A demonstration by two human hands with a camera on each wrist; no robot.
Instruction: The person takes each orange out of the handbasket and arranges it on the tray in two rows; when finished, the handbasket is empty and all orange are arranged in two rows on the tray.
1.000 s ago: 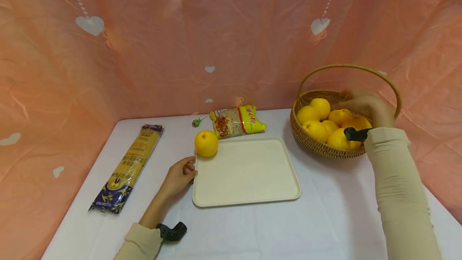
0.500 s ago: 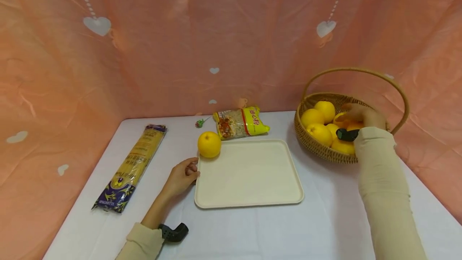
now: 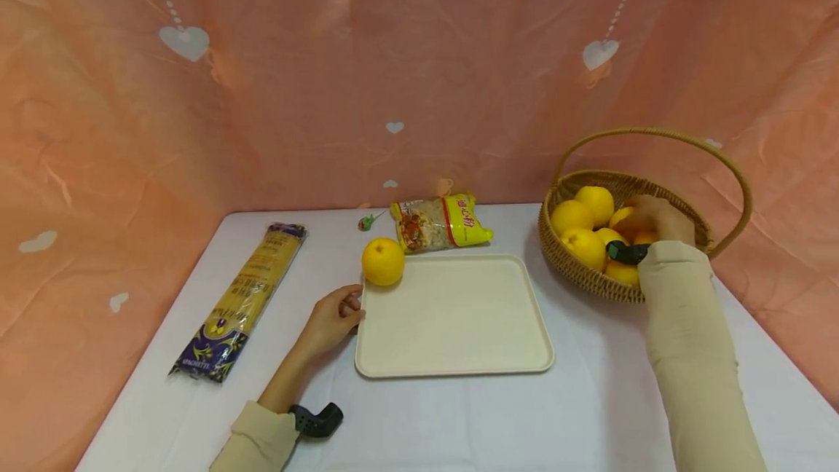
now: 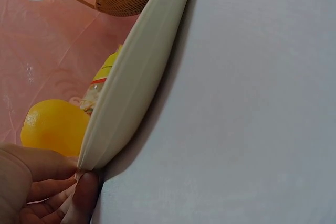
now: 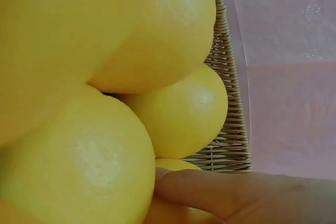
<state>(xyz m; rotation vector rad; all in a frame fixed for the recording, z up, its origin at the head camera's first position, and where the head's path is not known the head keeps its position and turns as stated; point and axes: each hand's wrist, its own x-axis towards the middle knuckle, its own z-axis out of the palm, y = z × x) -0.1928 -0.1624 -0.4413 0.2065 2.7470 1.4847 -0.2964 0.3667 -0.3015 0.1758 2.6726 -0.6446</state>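
My left hand [image 3: 333, 317] pinches the left edge of a cream rectangular tray [image 3: 455, 319]. In the left wrist view the thumb and fingers [image 4: 44, 163] lie on both sides of the tray's rim. One yellow orange [image 3: 383, 261] rests at the tray's back left corner. On the right, my right hand [image 3: 660, 221] reaches into a wicker basket [image 3: 577, 274] of several oranges [image 3: 585, 248]. Its fingers curl over an orange [image 3: 645, 237] that they partly hide. A digit [image 5: 199, 187] presses between the fruits in the right wrist view.
A spaghetti pack [image 3: 245, 297] lies at the left. Behind the tray are a yellow-ended clear food bag [image 3: 442, 223] and a small green and red wrapped item [image 3: 365, 223]. The basket's tall handle [image 3: 655, 131] arches above the fruit. A pink curtain [image 3: 419, 79] hangs behind the table.
The right hand has come down and slightly left onto the oranges, its fingers now curled over one. The left hand stays at the tray edge. The view has shifted a little.
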